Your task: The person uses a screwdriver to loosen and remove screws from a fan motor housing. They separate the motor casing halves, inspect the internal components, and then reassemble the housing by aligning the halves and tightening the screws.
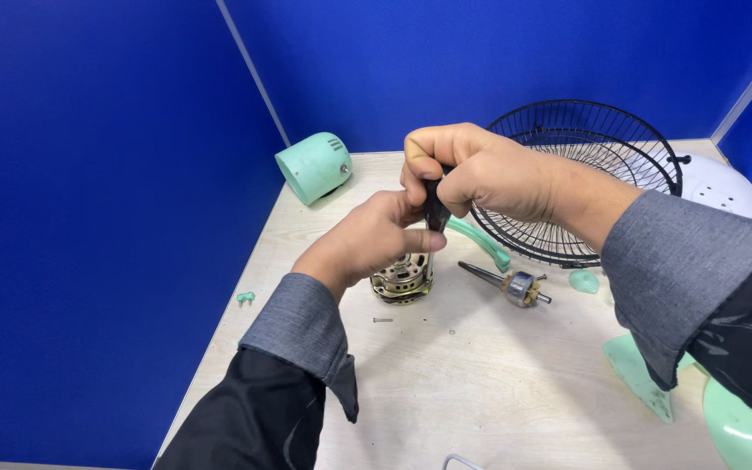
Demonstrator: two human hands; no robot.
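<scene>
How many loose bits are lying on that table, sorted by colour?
Mint green: 6 - motor cover, curved arm, small knob, round cap, flat bracket, disc
Black: 1 - wire fan guard
White: 1 - round base
Metal: 3 - motor stator, rotor shaft, screw
Total: 11

Near tabletop (446, 383) open – fan grille (585, 183) blocks right rear
</scene>
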